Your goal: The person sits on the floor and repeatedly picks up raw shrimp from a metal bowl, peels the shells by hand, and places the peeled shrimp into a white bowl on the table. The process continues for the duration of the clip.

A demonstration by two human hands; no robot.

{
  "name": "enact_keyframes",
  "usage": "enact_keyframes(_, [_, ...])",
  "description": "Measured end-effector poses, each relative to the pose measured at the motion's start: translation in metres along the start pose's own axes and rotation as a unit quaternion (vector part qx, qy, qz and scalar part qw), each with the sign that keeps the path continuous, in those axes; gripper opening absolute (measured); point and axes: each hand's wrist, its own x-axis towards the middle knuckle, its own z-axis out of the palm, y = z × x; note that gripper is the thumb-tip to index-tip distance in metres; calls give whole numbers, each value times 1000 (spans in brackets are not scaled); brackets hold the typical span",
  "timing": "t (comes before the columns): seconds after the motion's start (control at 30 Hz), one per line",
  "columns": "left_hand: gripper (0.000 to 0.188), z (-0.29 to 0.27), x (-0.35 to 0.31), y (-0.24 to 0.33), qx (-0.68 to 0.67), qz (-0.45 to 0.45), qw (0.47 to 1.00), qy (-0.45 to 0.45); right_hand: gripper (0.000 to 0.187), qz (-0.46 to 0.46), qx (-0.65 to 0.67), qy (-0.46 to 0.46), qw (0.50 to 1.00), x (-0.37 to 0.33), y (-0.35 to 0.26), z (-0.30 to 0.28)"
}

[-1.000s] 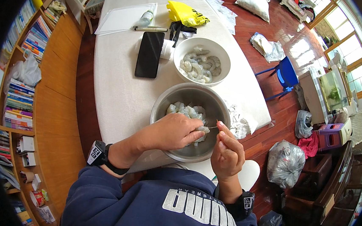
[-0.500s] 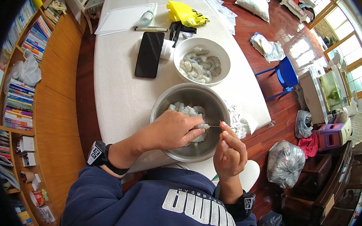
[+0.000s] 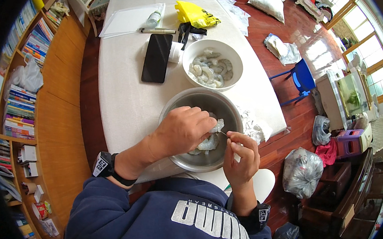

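Observation:
Over a steel bowl [image 3: 233,115], my left hand [image 3: 182,130] is closed on a peeled grey-white shrimp [image 3: 219,125], which sticks out past the fingertips. My right hand [image 3: 242,158] pinches a thin needle-like pick [image 3: 223,133] between thumb and forefinger, its far end at the shrimp. More peeled shrimp [image 3: 209,143] lie in the steel bowl, partly hidden under my left hand. Just beyond stands a white bowl [image 3: 238,68] holding several grey shrimp [image 3: 211,69].
A black phone [image 3: 156,58] leans on a white roll [image 3: 175,52] left of the white bowl. Farther off lie a yellow bag [image 3: 195,13], a small bottle [image 3: 154,19], a pen [image 3: 158,31] and paper sheets [image 3: 122,23]. Crumpled white material [image 3: 254,128] sits right of the steel bowl.
My left hand has rolled over and lifted slightly, and the held shrimp now points upward. My right hand has shifted a little left and down, the pick still at the shrimp.

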Motion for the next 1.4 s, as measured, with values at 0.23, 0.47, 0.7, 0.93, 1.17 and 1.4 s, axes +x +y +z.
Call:
enact_keyframes(0.23, [29,1,1,-1,97,54,993,52,22,74,12,-42,996,8,-9,1])
enact_keyframes(0.47, [30,1,2,2,121,75,987,74,22,96,12,-40,994,11,-13,3])
enact_keyframes(0.7, [26,0,2,2,129,69,987,73,22,74,35,-31,996,11,-9,2])
enact_keyframes(0.93, [37,-1,1,1,120,55,989,60,19,102,71,-34,992,9,-10,-3])
enact_keyframes(1.17, [39,0,0,-2,116,43,990,66,18,110,91,-27,989,9,-12,-5])
enact_keyframes(1.4, [34,-1,-1,-5,115,-4,993,27,18,140,112,-21,984,7,-9,-12])
